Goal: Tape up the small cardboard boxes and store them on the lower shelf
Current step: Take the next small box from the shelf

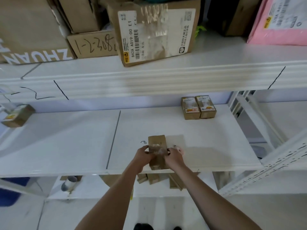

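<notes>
Taping step in hand: small box [157,151] is held at middle shelf [66,146] front edge, left hand [144,156] and right hand [174,156] fingers pressed on clear tape; next, smoothing down, then lower shelf.

On the top shelf, a big carton [29,30] at the left shows white letters "ZHUAN". The brown box [93,44] beside it bears handwritten "1-2-308". The label [132,35] on the tilted box [154,32] reads "842A A019-00 E1".
</notes>
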Tool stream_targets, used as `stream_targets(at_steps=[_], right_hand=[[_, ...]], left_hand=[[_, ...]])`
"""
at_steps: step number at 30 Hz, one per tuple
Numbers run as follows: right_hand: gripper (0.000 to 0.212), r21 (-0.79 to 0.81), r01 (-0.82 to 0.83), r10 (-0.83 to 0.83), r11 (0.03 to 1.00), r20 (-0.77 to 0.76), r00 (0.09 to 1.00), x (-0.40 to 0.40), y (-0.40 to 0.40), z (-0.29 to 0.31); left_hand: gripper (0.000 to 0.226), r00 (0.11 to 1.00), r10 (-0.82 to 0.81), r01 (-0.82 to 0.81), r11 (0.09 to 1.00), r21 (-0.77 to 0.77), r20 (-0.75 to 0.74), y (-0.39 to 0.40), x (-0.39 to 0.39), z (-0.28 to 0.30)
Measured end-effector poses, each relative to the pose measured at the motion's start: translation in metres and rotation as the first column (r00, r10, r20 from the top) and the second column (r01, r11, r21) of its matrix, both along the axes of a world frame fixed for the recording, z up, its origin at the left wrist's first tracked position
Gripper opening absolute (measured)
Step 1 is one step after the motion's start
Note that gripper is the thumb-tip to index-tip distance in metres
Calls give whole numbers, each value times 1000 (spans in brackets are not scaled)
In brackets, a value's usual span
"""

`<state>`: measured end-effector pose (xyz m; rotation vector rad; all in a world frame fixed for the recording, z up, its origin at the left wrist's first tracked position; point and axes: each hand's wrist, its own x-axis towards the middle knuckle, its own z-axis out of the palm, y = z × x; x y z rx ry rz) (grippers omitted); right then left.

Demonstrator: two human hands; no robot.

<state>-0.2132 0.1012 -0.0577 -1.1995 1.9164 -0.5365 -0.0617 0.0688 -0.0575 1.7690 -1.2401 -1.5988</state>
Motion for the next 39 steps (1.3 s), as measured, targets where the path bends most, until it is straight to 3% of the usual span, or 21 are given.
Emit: stream_targets(at_steps=[12, 16, 20, 23, 28, 31, 33, 36, 39], right_hand=[[29, 29, 126, -122, 992, -113, 986, 1, -12, -2], [37, 101, 135, -107, 986, -244, 964, 12, -14, 10], [32, 32, 139, -120, 990, -342, 932, 26, -15, 19], [31, 48, 161, -139, 986, -300, 944, 30, -17, 19], [41, -47, 205, -210, 978, -213, 954, 30, -9, 20], [38, -271, 198, -277, 942, -293, 915, 38, 0, 26], [27, -417, 166, -273, 894, -212, 938, 51, 4, 30], [15, -423, 176, -214, 889, -45, 976, 71, 9, 30], [11, -374, 171, -204, 912, -50, 978, 83, 12, 23]], left_hand=[[58, 975, -135, 144, 989, -39, 175, -20, -4, 2], [55, 942, -205, 223, 974, -36, 267, -26, -5, 7], [60, 935, -227, 240, 971, -16, 272, -29, -2, 13], [63, 961, -206, 203, 978, 34, 183, -28, 5, 13], [40, 990, -127, 121, 988, 93, 60, -25, 19, 12], [22, 985, -102, 89, 992, 91, 137, -22, 32, 17], [22, 975, -79, 57, 993, 106, 210, -20, 45, 18], [15, 952, -124, 57, 969, 239, 280, -12, 68, 15], [10, 930, -173, 50, 933, 355, 324, -3, 90, 14]])
